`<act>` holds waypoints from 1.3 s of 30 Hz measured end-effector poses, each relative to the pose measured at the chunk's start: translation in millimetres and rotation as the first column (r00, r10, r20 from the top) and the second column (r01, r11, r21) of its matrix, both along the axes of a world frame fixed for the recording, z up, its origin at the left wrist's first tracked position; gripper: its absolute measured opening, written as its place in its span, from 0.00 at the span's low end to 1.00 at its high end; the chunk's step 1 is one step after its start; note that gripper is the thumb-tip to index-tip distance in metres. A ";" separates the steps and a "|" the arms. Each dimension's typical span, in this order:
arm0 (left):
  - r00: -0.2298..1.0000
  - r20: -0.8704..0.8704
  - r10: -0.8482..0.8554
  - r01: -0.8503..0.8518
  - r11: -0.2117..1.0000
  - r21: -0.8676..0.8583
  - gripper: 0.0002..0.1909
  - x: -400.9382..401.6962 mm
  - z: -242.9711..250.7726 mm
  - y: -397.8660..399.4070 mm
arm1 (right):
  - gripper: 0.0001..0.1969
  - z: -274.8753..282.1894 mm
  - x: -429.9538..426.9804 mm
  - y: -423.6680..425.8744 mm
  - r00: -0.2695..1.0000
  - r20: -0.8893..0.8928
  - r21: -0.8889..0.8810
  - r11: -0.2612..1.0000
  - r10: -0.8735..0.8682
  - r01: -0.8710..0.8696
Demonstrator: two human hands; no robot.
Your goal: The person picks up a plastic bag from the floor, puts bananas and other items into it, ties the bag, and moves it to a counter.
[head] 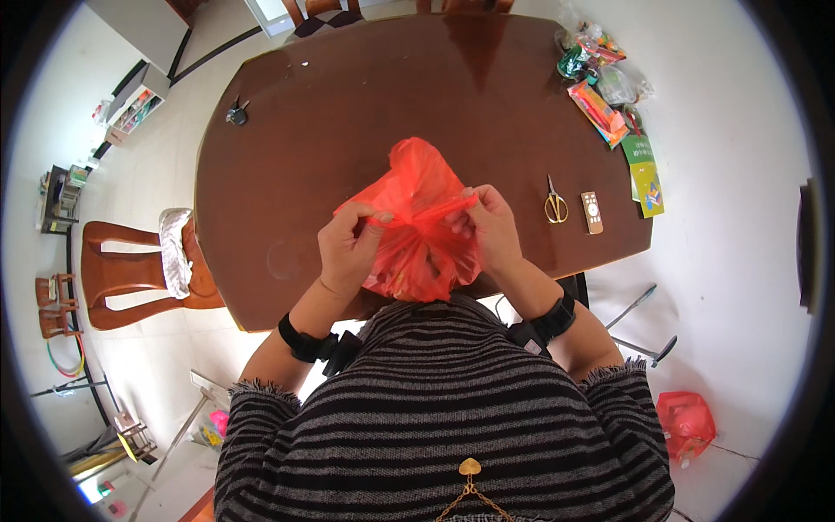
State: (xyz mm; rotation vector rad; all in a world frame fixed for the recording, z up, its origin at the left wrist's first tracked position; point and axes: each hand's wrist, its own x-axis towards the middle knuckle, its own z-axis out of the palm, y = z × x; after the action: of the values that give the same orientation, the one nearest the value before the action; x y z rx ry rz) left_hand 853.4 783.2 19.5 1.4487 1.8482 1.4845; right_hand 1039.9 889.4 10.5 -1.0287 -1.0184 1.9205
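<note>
A red plastic bag (424, 176) lies at the near edge of a dark brown wooden table (365, 98), gathered at its middle. My left hand (352, 245) pinches a twisted end of the bag between thumb and fingers. On the other side, my right hand (492, 225) grips the opposite end, so a band of red plastic runs between the two hands. The crumpled lower part of the bag sits against my striped top; what is inside cannot be told. To the right of my right hand lie scissors with gold-coloured handles (556, 209) and a remote control (592, 213).
Keys (237, 112) lie at the table's far left. Packets and plastic bags (597, 117) pile along the right edge, with a green and yellow booklet (642, 169). A wooden chair (124, 245) with a cloth stands at the left. Another red bag (686, 421) is on the floor.
</note>
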 end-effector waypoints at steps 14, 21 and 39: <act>0.924 0.167 -0.344 0.363 0.926 -0.102 0.25 10.1 32.2 23.7 | 0.09 40.3 -18.4 -2.2 0.855 0.112 0.047 0.857 0.506 -0.513; 0.858 0.446 -0.256 0.373 0.906 -0.198 0.19 9.3 23.2 27.7 | 0.06 26.1 -15.4 16.5 0.803 -0.227 -0.182 0.786 0.551 -0.590; 0.796 -0.253 -0.550 0.507 0.834 -0.216 0.10 5.5 26.0 -16.3 | 0.09 16.3 -28.6 35.9 0.697 0.665 0.408 0.651 0.267 -0.639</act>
State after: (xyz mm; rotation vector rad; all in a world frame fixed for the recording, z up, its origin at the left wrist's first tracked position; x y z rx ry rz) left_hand 858.8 766.8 45.5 2.0021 1.4663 0.8761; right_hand 1011.3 925.3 26.9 -0.9794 -2.2957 1.4358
